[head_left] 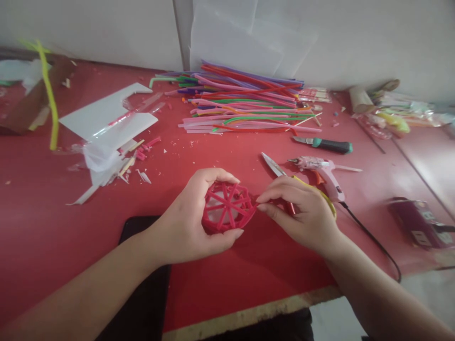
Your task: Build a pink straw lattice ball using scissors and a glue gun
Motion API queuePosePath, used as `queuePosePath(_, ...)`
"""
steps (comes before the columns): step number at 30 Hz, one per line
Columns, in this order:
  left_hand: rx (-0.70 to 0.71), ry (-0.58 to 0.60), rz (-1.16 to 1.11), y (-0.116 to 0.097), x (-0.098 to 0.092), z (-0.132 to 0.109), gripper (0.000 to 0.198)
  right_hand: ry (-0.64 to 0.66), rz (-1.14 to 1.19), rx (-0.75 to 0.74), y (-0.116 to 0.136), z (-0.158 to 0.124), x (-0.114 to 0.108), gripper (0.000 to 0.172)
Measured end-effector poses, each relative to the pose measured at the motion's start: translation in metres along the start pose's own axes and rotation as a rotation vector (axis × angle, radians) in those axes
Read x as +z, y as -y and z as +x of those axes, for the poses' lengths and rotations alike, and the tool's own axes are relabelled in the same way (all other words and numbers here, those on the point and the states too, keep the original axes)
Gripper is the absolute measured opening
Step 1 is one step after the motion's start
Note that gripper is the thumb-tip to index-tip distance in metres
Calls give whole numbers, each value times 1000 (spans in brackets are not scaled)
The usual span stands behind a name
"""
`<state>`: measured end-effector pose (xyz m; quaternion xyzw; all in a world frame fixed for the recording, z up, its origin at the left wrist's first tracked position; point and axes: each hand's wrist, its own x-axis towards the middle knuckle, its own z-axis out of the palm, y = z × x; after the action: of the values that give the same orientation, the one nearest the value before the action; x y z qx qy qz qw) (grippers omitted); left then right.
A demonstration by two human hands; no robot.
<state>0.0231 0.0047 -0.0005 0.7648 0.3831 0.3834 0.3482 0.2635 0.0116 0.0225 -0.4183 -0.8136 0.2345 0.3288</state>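
Observation:
A round pink-red openwork piece (229, 206) with spokes meeting at its middle, like a small wheel, is gripped by my left hand (194, 218). Thumb and fingers curl around its left side. My right hand (298, 208) pinches at the right rim of the piece, thumb against forefinger; what lies between the fingertips is too small to make out. Partly under my right hand lie scissors (273, 165) with yellow handles. Beyond that hand a pink glue gun (320, 171) rests on its side, its cord running toward the table's front edge.
Behind the hands lies a pile of coloured pipe cleaners (249, 102). A utility knife (325, 144) is at the right, with a dark red box (421, 222) further over. White board (106, 113) and scraps cover the left. A black flat object (142, 293) sits under my left forearm.

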Motion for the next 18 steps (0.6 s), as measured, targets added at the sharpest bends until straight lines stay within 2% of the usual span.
queuePosePath(4,-3,13,-41,2,-1,-1,77,35,59,4,-1,0,0,5)
queuePosePath(7,-5,69,-100,2,-3,-3,81,106,125,16,-2,-1,-1,3)
queuePosePath(11,-1,160,-135,-1,-6,-5,83,167,152,32,-4,-3,-5,17)
queuePosePath(14,42,175,-120,-2,-6,-7,93,225,183,-40,-8,-3,-7,25)
queuePosePath(18,49,151,-70,-1,-5,-8,102,327,219,-135,-12,-2,-7,25)
